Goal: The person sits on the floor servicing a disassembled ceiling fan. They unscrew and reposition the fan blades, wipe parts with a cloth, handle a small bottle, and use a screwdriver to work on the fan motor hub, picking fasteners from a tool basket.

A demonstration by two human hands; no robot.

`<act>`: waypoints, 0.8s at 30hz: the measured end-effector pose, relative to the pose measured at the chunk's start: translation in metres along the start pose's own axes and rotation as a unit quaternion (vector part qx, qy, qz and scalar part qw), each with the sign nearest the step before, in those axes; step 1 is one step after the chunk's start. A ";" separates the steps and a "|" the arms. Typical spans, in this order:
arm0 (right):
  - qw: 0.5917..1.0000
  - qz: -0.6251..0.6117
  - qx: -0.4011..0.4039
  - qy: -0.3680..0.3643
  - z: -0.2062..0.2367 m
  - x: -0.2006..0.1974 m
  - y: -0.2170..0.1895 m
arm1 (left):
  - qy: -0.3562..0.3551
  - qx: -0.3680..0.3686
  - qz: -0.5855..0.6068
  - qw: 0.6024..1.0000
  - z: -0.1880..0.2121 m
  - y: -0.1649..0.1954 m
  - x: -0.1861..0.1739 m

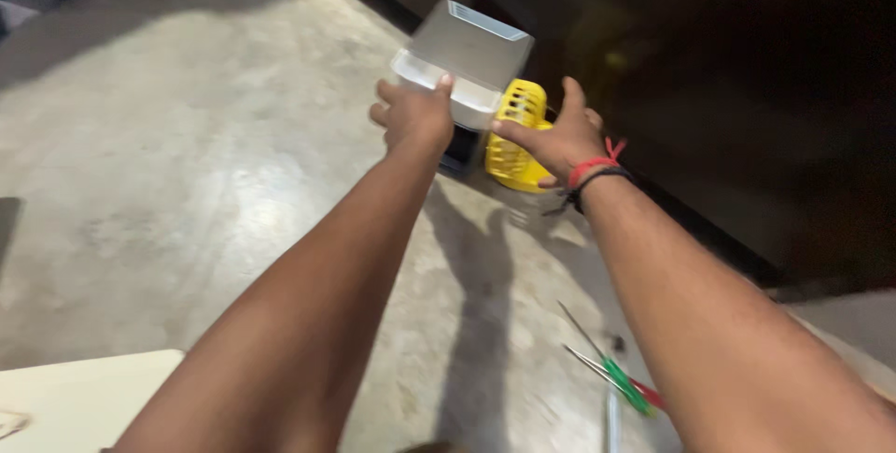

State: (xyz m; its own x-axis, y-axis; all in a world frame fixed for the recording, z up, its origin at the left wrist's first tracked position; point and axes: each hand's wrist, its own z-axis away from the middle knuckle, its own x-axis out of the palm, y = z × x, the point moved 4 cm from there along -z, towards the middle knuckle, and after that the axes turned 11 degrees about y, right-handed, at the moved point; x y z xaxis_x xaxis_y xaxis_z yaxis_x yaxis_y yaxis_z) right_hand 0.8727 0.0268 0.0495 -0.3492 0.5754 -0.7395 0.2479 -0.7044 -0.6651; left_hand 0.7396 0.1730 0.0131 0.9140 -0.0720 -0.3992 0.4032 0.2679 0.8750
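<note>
A grey, box-shaped appliance with a pale rim (471,47) stands tilted on the concrete floor against a dark wall. My left hand (411,117) grips its near left edge, thumb over the pale rim. My right hand (560,140), with red and black threads at the wrist, reaches toward the box's right side with fingers spread; its fingertips lie over a yellow slotted plastic basket (518,136) beside the box. Whether the right hand touches the box I cannot tell.
Two screwdrivers, one green-handled (625,386) and one red-handled (649,392), lie on the floor under my right forearm, next to a thin metal rod (609,420). A pale board corner (84,397) shows at the lower left. A dark cabinet (747,89) fills the right.
</note>
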 end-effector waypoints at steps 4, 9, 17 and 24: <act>0.998 -0.047 0.005 -0.029 0.021 -0.043 0.022 | -0.070 0.048 0.019 0.996 0.074 -0.017 0.013; 0.997 -0.075 0.018 -0.029 0.041 -0.090 0.079 | -0.279 0.055 -0.012 0.959 0.164 -0.038 0.050; 0.992 0.051 -0.083 0.081 0.110 -0.089 0.221 | -0.375 0.223 -0.154 0.887 0.223 -0.106 0.037; 0.944 0.243 -0.042 0.220 0.212 -0.021 0.275 | -0.443 0.152 -0.332 0.819 0.173 -0.152 -0.023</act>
State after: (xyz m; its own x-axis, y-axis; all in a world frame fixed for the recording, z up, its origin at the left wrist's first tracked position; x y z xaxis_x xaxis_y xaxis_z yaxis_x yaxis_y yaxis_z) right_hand 0.7567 -0.2670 -0.0954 0.2291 0.3229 -0.9183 0.3597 -0.9047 -0.2283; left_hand 0.6651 -0.0325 -0.0634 0.1074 -0.8100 -0.5765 0.6936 -0.3544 0.6272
